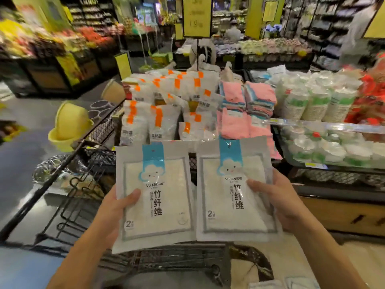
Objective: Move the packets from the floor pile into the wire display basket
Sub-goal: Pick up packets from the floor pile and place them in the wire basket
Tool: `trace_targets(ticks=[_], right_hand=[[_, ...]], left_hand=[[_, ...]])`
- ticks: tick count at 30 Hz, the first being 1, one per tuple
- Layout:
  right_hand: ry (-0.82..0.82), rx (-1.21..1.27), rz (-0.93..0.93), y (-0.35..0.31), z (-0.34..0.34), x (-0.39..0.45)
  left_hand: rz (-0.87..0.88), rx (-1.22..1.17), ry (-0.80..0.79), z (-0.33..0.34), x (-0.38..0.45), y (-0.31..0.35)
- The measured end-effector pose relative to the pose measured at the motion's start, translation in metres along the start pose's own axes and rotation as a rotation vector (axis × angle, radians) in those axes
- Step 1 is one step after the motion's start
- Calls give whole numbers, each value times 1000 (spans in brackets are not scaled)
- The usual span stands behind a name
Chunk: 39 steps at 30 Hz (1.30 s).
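Observation:
I hold two flat white packets with blue cloud labels side by side in front of me. My left hand (116,207) grips the left packet (158,197) at its left edge, thumb on the front. My right hand (279,201) grips the right packet (231,197) at its right edge, thumb on the front too. Both packets hover above the black wire display basket (98,130), whose rim runs diagonally at left. Inside the basket stand several white packets with orange labels (158,105) and folded pink cloths (245,113).
A yellow plastic bin (68,126) hangs left of the basket. Stacked paper cups (316,101) and clear containers (333,147) fill the shelf at right. A wire rack (79,197) stands low at left. More white packets (285,284) lie at the bottom right.

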State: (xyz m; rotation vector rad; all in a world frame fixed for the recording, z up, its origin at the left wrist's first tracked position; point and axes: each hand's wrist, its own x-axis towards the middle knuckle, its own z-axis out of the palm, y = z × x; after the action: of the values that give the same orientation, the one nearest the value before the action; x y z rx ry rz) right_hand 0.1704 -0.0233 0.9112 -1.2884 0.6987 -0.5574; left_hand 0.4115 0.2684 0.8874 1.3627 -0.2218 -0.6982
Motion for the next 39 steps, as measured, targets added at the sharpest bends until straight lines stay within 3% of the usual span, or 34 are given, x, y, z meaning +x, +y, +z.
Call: trace_targets(ticks=[6,13,18,23,29,39], right_hand=[[-82,-23,48,31,103,25],[-88,-89,137,58,163,50],[-93,-113,185,78,178,83],[-105,-86,250,107,185,123],[-96,-66,332,141,177,177],[-58,-120,465,205,175,231]], left_hand=[[-4,-17,80,-107,18,6],[-60,11,129,-170,35,0],[-109,19,215,-176,63,-14],[-164,-31,193,-172,86,-32],[-252,71,366,-172,121,-50],[-368,61,325,-164,194,-86]])
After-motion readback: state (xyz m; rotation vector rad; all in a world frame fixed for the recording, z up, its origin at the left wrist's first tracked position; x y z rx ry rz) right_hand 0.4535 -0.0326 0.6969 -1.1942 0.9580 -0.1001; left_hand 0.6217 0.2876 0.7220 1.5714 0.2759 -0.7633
